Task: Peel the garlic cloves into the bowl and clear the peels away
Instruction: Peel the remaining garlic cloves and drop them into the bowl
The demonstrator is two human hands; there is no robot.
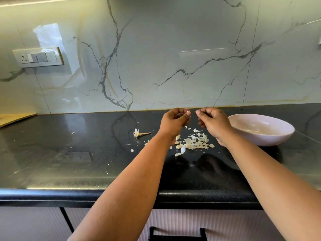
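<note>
pinching a garlic clove (188,112) above the peels (194,142), the left hand (175,120) curls round it; the right hand (212,119) pinches a peel scrap. right of the peels sits the bowl (264,130); left, a garlic stem (140,133).

A switch panel (38,57) sits on the veined marble wall (173,49) at far left; a wooden board (13,119) lies on the black counter (69,162) below it.

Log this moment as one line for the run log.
left hand pinches garlic clove | right hand pinches peel scrap | peels piled on counter | bowl right
</note>
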